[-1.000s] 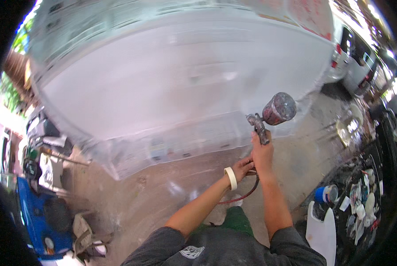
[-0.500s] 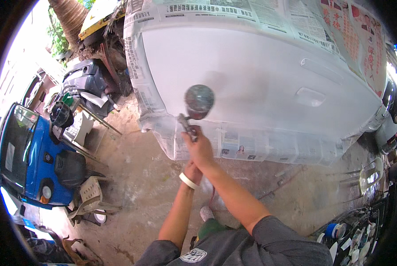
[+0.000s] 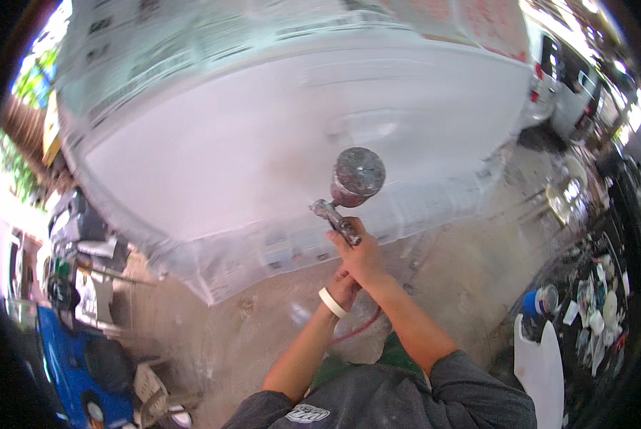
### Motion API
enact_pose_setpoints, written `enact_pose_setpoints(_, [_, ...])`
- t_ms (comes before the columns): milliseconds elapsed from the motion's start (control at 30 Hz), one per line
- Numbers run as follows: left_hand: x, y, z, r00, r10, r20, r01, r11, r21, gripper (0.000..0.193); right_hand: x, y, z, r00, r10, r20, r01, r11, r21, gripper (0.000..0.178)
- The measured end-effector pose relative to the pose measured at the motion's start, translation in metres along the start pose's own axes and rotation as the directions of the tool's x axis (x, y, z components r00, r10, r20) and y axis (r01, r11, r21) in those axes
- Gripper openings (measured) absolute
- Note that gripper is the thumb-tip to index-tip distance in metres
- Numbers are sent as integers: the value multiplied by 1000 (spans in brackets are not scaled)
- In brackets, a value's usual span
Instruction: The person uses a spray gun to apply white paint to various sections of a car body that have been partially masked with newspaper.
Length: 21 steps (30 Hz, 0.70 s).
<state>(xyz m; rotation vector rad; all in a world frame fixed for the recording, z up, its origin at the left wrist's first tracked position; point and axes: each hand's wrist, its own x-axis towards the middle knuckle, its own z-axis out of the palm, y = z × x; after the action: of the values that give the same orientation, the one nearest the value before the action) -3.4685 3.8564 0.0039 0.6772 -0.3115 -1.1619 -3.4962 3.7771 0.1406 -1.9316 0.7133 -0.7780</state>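
My right hand (image 3: 364, 256) is wrapped round the handle of a spray gun (image 3: 340, 222). On top of the gun sits a round, paint-stained cup (image 3: 360, 174), tilted. My left hand (image 3: 344, 284), with a white band on its wrist, is closed just below the right hand; what it grips is hidden. A red hose (image 3: 360, 328) runs down below my hands. In front of the gun stands a large white vehicle panel (image 3: 213, 150) with a recessed handle area (image 3: 367, 127). Newspaper masking (image 3: 263, 250) under clear film edges the panel below, and more newspaper covers the part above it.
To the left stand a blue vehicle (image 3: 77, 365) and a plastic chair (image 3: 151, 390). At the right a dark surface (image 3: 585, 275) bears several scraps and a blue-and-white tin (image 3: 540, 301). Near it is a curved white panel (image 3: 540, 372). Concrete floor (image 3: 263, 322) lies below the masking.
The view has swung to the right. My hands and the spray gun have travelled rightward along the panel, to just below the recessed handle area. Both hands keep their hold.
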Motion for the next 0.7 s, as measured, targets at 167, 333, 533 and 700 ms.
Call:
enact_pose_setpoints(167, [102,-87,95,961,-199,190,188,979,76,30,39,75,-151,982,111,-154,-107,994,32,36])
enact_pose_setpoints(333, [209,-176,222,932,-341,125,321,934,156,34,95,166,-298,921,151,-360,-161,987,3,35])
enact_pose_setpoints(533, [272,-234,294,911,-409,59,352,843,407,41,163,258,-437,815,189,-548,-184,981,65,30])
enact_pose_setpoints(700, [251,-236,275,874,-476,99,358,767,532,45,185,290,-497,724,132,-677,-196,980,-18,32])
